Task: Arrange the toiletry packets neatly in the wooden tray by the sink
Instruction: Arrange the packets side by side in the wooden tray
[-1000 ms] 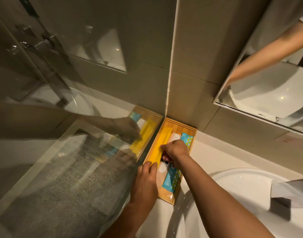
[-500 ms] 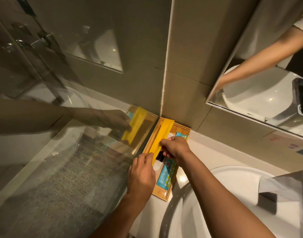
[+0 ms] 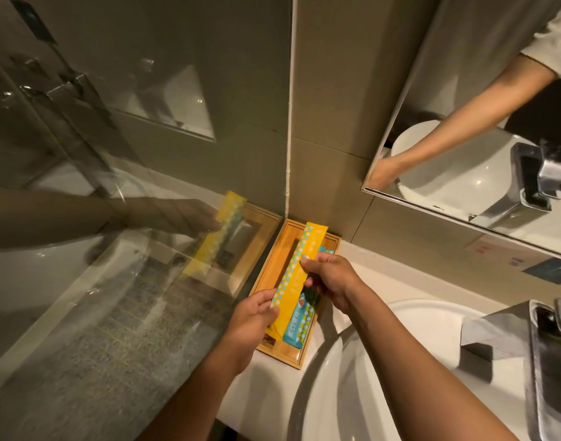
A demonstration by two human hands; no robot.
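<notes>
both hands pinch the yellow packet [image 3: 299, 275] over the wooden tray [image 3: 272, 275], left hand [image 3: 256, 316] low, right hand [image 3: 330, 278] mid; a loose pinch drops it crooked onto the blue packet [image 3: 299, 329]

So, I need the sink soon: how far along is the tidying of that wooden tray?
Partway. The blue packet already lies lengthwise in the wooden tray, along its right side. In hand: the yellow packet, lifted above the tray, with the left hand at its near end and the right hand at its middle. Left: laying it flat beside the blue one. The tray's left half shows bare wood.
</notes>
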